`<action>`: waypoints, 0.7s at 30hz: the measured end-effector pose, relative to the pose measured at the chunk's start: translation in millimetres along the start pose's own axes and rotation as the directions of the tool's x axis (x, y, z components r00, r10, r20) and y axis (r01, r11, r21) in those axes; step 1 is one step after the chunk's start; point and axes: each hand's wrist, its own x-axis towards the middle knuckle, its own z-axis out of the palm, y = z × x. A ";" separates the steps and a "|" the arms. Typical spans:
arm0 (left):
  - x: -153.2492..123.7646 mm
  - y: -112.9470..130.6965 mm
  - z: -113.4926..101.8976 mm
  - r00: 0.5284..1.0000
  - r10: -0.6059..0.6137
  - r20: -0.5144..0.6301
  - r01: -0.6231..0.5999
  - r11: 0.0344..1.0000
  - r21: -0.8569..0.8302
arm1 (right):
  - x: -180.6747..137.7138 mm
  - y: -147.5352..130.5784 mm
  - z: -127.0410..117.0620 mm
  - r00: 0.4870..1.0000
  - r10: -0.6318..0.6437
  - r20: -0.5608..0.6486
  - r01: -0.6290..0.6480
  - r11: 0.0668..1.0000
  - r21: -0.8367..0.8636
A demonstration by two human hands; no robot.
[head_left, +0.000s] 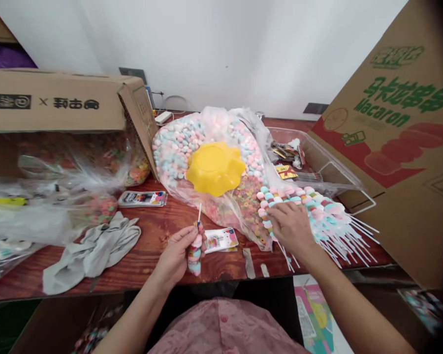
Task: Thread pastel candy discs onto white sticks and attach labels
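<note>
Between the thumb and fingers of my left hand is a marshmallow skewer in a clear wrapper, its white stick pointing up. Something small and dark blue is at the top of the wrapper. Over to the right, my right hand lies on a pile of unwrapped marshmallow skewers, its fingers curled down over one at the pile's left side. The fingertips are partly hidden. White sticks fan out toward the table's front edge. Printed cards lie just right of my left hand.
A yellow wavy-edged dish rests on big clear bags of marshmallows and ring candies. A clear plastic bin holds packets behind the skewers. Cardboard boxes flank the table; a grey cloth lies at left.
</note>
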 end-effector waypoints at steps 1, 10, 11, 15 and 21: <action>-0.3 -0.8 -1.1 1.000 0.000 -0.015 0.000 1.000 -0.010 | 8.3 6.6 -2.5 0.999 0.017 0.044 -0.014 0.996 -0.085; 2.0 -2.8 -13.7 0.991 0.039 -0.125 -0.046 0.997 -0.055 | -8.0 45.2 -10.5 0.999 -0.041 0.008 0.042 0.988 -0.149; 3.6 -1.6 -13.7 0.991 0.038 -0.127 -0.046 0.997 -0.061 | -10.9 47.5 -9.5 0.999 -0.042 -0.016 0.040 0.993 -0.114; 9.5 0.9 -8.1 0.992 0.042 -0.116 -0.047 0.998 -0.044 | -14.4 34.5 -8.8 0.999 -0.045 0.001 0.045 0.999 -0.022; 4.9 -6.5 -6.3 0.993 0.060 -0.101 -0.061 0.998 -0.007 | -50.5 -17.8 -10.3 0.963 -0.097 0.251 0.053 0.983 0.174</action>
